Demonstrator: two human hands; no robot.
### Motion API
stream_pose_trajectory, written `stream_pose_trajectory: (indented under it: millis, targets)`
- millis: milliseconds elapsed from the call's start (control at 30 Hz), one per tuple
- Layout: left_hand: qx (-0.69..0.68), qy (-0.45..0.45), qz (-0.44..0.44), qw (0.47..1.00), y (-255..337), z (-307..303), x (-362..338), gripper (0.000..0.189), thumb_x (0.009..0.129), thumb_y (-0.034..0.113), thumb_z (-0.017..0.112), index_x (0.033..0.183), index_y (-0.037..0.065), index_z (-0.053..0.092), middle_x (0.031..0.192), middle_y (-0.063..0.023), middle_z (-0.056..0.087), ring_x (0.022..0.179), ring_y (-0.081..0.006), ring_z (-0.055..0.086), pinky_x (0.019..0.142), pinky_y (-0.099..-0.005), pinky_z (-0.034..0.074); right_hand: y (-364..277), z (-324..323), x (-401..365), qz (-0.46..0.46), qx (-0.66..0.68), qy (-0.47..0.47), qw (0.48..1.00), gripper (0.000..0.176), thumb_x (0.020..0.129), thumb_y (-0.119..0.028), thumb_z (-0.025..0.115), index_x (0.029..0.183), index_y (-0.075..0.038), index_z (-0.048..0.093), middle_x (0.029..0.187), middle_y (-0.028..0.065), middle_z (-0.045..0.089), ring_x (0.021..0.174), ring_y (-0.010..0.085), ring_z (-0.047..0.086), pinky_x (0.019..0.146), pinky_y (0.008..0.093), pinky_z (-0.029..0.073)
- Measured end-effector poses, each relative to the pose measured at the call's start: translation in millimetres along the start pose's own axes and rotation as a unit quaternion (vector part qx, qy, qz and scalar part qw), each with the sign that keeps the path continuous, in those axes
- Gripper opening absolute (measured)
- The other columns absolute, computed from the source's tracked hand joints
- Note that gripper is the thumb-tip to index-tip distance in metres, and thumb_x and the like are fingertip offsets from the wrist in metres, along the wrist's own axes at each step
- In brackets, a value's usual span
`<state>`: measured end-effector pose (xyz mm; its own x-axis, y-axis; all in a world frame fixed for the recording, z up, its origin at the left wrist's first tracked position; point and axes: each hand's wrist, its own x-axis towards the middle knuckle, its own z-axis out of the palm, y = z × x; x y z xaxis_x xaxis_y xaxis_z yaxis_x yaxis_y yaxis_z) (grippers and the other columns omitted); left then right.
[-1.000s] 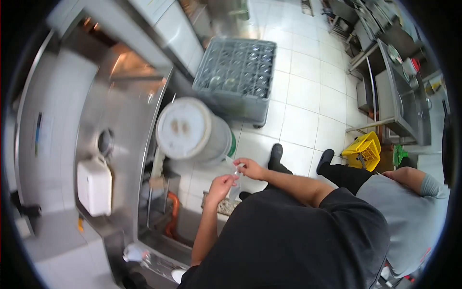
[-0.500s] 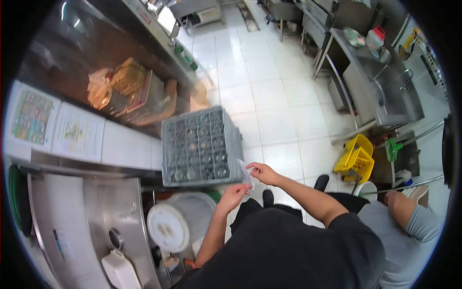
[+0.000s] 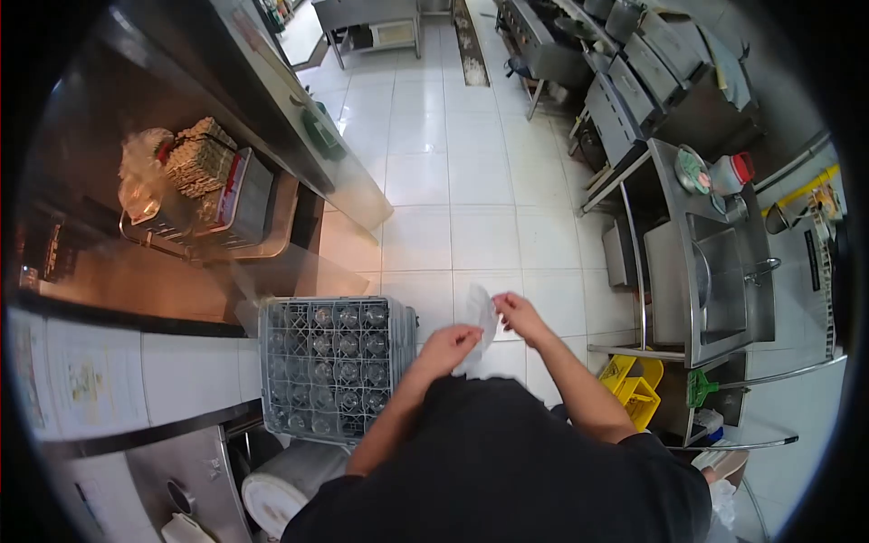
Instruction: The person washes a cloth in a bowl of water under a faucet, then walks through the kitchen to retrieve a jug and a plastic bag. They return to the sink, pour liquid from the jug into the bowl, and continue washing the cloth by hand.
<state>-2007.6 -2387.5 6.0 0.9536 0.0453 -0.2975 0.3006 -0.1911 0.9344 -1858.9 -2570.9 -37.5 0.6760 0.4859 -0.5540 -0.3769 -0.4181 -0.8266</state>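
Observation:
A piece of thin, translucent white plastic (image 3: 479, 312), perhaps a bag, hangs in front of my body. My left hand (image 3: 450, 347) pinches it from the left, and my right hand (image 3: 518, 315) grips its right edge with the fingertips. The plastic's exact shape is too blurred to tell. To the left of my left hand stands a grey glass rack (image 3: 392, 319), its compartments filled with several upturned-looking clear glasses (image 3: 348, 344).
A white-lidded bucket (image 3: 273, 505) stands below the rack. At right are a steel sink (image 3: 720, 281), a yellow mop bucket (image 3: 634, 385) and a green-headed tool (image 3: 700, 387). A loaded metal basket (image 3: 249, 204) sits at left. White floor tiles (image 3: 421, 240) stretch ahead.
My view has turned and moved forward, so the rack now sits lower and farther left. Both hands keep hold of the plastic, now raised more upright. The person in grey has mostly left view.

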Motion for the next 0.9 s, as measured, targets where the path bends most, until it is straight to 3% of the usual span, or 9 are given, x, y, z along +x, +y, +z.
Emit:
stream_pose_trajectory:
  millis: [133, 233, 433, 533, 567, 600, 700, 800, 900]
  targets:
    - [0.063, -0.009, -0.015, 0.998, 50, -64, 95, 0.034, 0.098, 0.027, 0.061, 0.123, 0.003, 0.066, 0.100, -0.0075, 0.072, 0.084, -0.0126, 0.062, 0.079, -0.0288, 0.051, -60, -52, 51, 0.013, 0.075, 0.039, 0.996, 0.029, 0.099, -0.026, 0.056, 0.119, -0.006, 0.062, 0.095, 0.0039, 0.062, 0.074, 0.0120, 0.056, 0.063, 0.0273, 0.050]
    - [0.053, 0.001, -0.036, 0.998, 77, -108, 165, 0.040, 0.096, 0.030, 0.061, 0.128, 0.005, 0.063, 0.115, -0.0155, 0.070, 0.096, -0.0219, 0.068, 0.086, -0.0334, 0.053, -79, -94, 103, 0.025, 0.081, 0.079, 0.993, 0.027, 0.099, -0.026, 0.056, 0.116, -0.006, 0.063, 0.093, 0.0033, 0.062, 0.073, 0.0114, 0.055, 0.062, 0.0268, 0.050]
    - [0.063, 0.102, -0.005, 0.993, 85, -176, 323, 0.051, 0.096, 0.028, 0.062, 0.140, 0.004, 0.052, 0.124, -0.0178, 0.066, 0.099, -0.0242, 0.068, 0.089, -0.0347, 0.052, -121, -171, 254, 0.044, 0.069, 0.092, 0.992, 0.025, 0.099, -0.026, 0.056, 0.112, -0.006, 0.065, 0.089, 0.0013, 0.062, 0.071, 0.0101, 0.054, 0.062, 0.0257, 0.049]
    - [-0.024, 0.151, -0.111, 0.982, 103, -210, 391, 0.053, 0.096, 0.026, 0.062, 0.142, 0.003, 0.050, 0.128, -0.0159, 0.063, 0.101, -0.0223, 0.066, 0.088, -0.0339, 0.052, -199, -206, 341, 0.015, 0.068, 0.071, 0.995, 0.025, 0.099, -0.025, 0.054, 0.112, -0.006, 0.064, 0.089, 0.0009, 0.062, 0.072, 0.0096, 0.054, 0.062, 0.0251, 0.048]
    - [-0.041, 0.190, -0.050, 0.980, 85, -220, 416, 0.055, 0.096, 0.026, 0.063, 0.144, 0.004, 0.048, 0.127, -0.0135, 0.063, 0.102, -0.0188, 0.064, 0.084, -0.0318, 0.052, -227, -214, 376, 0.001, 0.067, 0.061, 0.996, 0.025, 0.099, -0.025, 0.054, 0.113, -0.006, 0.064, 0.089, 0.0011, 0.062, 0.072, 0.0096, 0.054, 0.062, 0.0251, 0.048]
    - [-0.094, 0.178, -0.096, 0.975, 120, -237, 431, 0.057, 0.097, 0.026, 0.062, 0.146, 0.004, 0.045, 0.126, -0.0124, 0.062, 0.105, -0.0177, 0.063, 0.084, -0.0308, 0.051, -256, -218, 410, -0.011, 0.065, 0.049, 0.997, 0.025, 0.099, -0.024, 0.054, 0.113, -0.006, 0.064, 0.090, 0.0012, 0.062, 0.072, 0.0095, 0.054, 0.062, 0.0251, 0.048]
    - [-0.154, 0.234, -0.084, 0.956, 152, -286, 485, 0.056, 0.099, 0.025, 0.059, 0.148, 0.005, 0.042, 0.128, -0.0125, 0.062, 0.109, -0.0184, 0.064, 0.086, -0.0322, 0.052, -352, -217, 507, -0.055, -0.018, -0.013, 0.998, 0.026, 0.099, -0.024, 0.054, 0.115, -0.005, 0.063, 0.092, 0.0021, 0.062, 0.073, 0.0112, 0.055, 0.064, 0.0277, 0.050]
    - [-0.205, 0.278, -0.054, 0.937, 163, -362, 570, 0.055, 0.100, 0.025, 0.058, 0.149, 0.005, 0.041, 0.128, -0.0123, 0.061, 0.110, -0.0186, 0.064, 0.086, -0.0325, 0.052, -475, -187, 626, -0.152, -0.090, -0.098, 0.979, 0.028, 0.099, -0.026, 0.055, 0.116, -0.005, 0.063, 0.093, 0.0029, 0.063, 0.075, 0.0121, 0.056, 0.065, 0.0290, 0.051]
    - [-0.242, 0.301, -0.041, 0.922, 143, -418, 635, 0.053, 0.100, 0.023, 0.058, 0.148, 0.006, 0.043, 0.127, -0.0116, 0.062, 0.109, -0.0177, 0.064, 0.085, -0.0322, 0.053, -535, -166, 717, -0.210, -0.153, -0.130, 0.957, 0.030, 0.098, -0.028, 0.057, 0.118, -0.005, 0.062, 0.095, 0.0037, 0.064, 0.076, 0.0125, 0.058, 0.066, 0.0293, 0.051]
